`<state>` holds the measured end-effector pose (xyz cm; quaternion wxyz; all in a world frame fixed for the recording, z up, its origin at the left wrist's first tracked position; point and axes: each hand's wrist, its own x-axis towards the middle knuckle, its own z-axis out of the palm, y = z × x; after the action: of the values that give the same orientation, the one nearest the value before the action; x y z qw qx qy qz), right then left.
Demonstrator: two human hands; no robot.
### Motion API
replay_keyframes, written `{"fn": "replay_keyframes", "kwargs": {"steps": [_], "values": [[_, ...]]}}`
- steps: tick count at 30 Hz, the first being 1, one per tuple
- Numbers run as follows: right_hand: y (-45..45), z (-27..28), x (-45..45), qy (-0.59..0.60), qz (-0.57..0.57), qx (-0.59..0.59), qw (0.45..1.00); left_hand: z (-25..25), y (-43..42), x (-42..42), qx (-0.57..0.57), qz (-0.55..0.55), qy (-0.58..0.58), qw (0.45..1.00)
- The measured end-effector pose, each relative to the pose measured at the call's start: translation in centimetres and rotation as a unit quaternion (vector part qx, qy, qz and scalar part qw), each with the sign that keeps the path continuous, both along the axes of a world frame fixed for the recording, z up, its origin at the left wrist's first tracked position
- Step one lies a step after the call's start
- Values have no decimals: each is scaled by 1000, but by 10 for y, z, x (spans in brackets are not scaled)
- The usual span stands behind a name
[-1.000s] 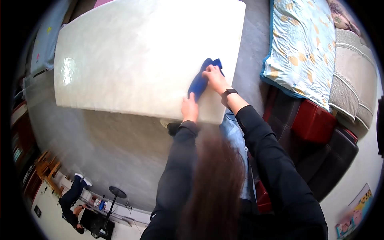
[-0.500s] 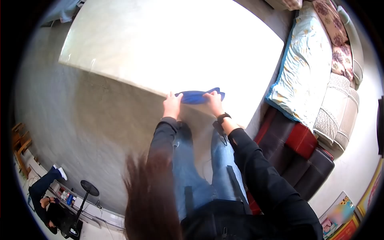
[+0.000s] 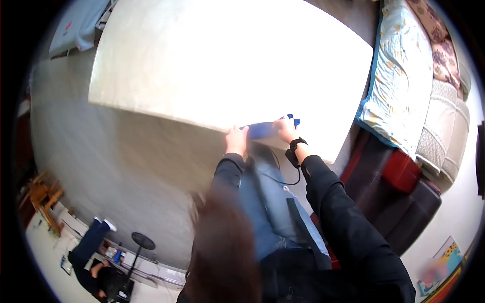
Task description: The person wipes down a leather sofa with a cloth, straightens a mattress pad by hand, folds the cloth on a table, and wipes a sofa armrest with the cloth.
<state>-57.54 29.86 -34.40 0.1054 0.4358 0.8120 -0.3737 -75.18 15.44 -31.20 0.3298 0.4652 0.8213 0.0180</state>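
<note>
Head view: the left hand (image 3: 236, 140) is closed on one end of the blue cloth (image 3: 261, 130), and the right hand (image 3: 286, 130) is closed, fingers drawn in, near its other end, with a short loose tip left beyond the grip. The cloth is held lengthwise between the two hands at the near edge of the white table (image 3: 227, 60), in front of the legs, probably so that it is stretched and its middle is prevented from sagging. A dark band (image 3: 297, 143) is worn on the right wrist, and a black cable (image 3: 283, 183) is looped below it, over the jeans (image 3: 288, 222). To the right, a dark red and black sofa (image 3: 414, 207) is placed beside a bed-like seat covered by a patterned sheet (image 3: 399, 91); at lower left, another person (image 3: 88, 252) is seen well apart. The undersides of both grips are hidden, so how firmly the cloth is pinched cannot be told. Its folds are blurred, detail on the tabletop is washed out by glare, the lap is partly covered by long hair (image 3: 222, 247), and the table's far side is cut off by the frame
</note>
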Motion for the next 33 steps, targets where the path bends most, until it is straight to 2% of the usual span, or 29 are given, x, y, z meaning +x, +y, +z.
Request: {"fn": "replay_keyframes", "kwargs": {"steps": [6, 10, 12, 14, 17, 20, 22, 24, 28, 33], "values": [[3, 6, 3, 19, -14, 3, 1000, -2, 16, 4, -74, -14, -9, 997], [11, 13, -2, 15, -40, 6, 999, -13, 19, 9, -14, 23, 13, 1000], [6, 7, 5, 48, -20, 2, 999, -3, 19, 12, -58, 37, -6, 998], [3, 14, 9, 57, -33, 23, 998, 1, 21, 5, -96, -2, -10, 995], [4, 20, 5, 108, -60, 16, 992, 1, 20, -10, -41, -21, -72, 996], [-6, 30, -1, 90, -50, 68, 992, 7, 16, -29, -22, -63, -144, 987], [-16, 33, -10, 64, -66, 90, 992, 5, 14, -42, -26, -75, -148, 986], [-23, 31, -23, 41, -78, 120, 989, -2, 7, -57, 18, -120, -199, 973], [-24, 30, -73, -8, -71, 111, 991, -11, -1, -96, 49, -115, -197, 972], [1, 20, -222, 46, 27, 169, 984, -13, -23, -196, 100, -18, -179, 979]]}}
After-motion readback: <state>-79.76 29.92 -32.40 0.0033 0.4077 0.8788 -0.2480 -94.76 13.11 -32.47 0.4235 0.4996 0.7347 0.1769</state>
